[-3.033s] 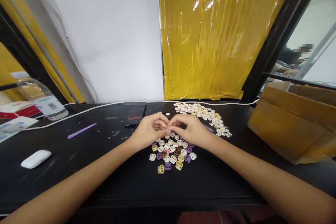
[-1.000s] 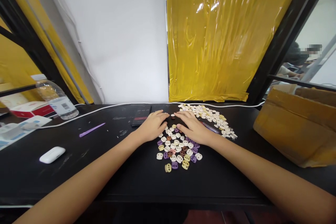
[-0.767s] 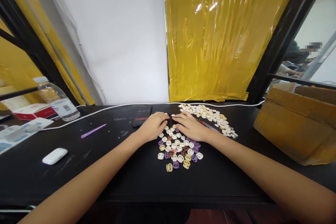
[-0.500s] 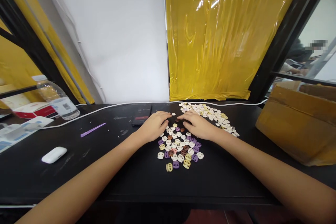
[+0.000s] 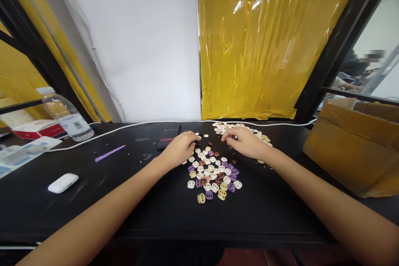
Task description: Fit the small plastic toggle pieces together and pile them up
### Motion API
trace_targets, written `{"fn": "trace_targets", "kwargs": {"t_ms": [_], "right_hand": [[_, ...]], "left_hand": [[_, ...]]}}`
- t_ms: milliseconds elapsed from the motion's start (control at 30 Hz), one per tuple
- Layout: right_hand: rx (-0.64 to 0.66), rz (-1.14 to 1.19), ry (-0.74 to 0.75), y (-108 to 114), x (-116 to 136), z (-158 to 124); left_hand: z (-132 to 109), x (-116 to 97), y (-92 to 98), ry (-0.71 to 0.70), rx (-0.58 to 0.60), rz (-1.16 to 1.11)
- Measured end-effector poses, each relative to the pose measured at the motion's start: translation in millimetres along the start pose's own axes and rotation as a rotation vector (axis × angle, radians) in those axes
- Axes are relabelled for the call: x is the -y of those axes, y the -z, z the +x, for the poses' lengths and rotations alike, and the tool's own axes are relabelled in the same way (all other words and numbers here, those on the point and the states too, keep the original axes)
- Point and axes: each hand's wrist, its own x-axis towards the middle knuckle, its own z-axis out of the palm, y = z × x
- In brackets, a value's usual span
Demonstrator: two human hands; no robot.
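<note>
Many small two-hole cord locks in white, cream, purple and brown form a loose patch (image 5: 213, 176) on the black table. My left hand (image 5: 180, 149) rests at the patch's upper left, fingers bent and thumb apart, by a few white pieces. My right hand (image 5: 245, 141) is over the near left part of a larger pile of mostly white cord locks (image 5: 222, 127). Its fingers are curled, with a gap between fingertips and thumb, and I see no piece in them. Between the hands lie a white cord lock (image 5: 206, 136) and a brown one (image 5: 210, 144).
A dark phone-like device (image 5: 168, 135) lies behind my left hand. Further left are purple tweezers (image 5: 110, 153), a white earbud case (image 5: 63, 183) and a plastic bottle (image 5: 73, 120). A cardboard box (image 5: 349, 149) stands at the right, and a white cable (image 5: 131, 126) runs along the back.
My right hand has moved right and away from me, from beside the patch to over the white pile. My left hand has shifted slightly left, uncovering several pieces.
</note>
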Motion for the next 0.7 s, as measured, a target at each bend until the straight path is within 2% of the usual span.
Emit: {"fn": "trace_targets", "kwargs": {"t_ms": [167, 267, 400, 533, 633, 700], "right_hand": [[0.311, 0.122, -0.136, 15, 4, -7], [0.424, 0.099, -0.186, 20, 10, -12], [0.432, -0.008, -0.201, 19, 12, -15], [0.466, -0.009, -0.196, 16, 12, -14], [0.458, 0.017, -0.195, 15, 12, -14], [0.451, 0.043, -0.181, 13, 11, -14]], "left_hand": [[0, 5, -2.5, 0.013, 0.038, 0.023], [-1, 2, 0.3, 0.025, 0.047, 0.022], [-2, -10, 4.9, -0.030, 0.048, -0.016], [-2, -21, 1.7, -0.143, 0.163, -0.042], [-1, -24, -2.4, -0.145, 0.227, -0.030], [-1, -23, -3.4, -0.146, 0.216, -0.023]]}}
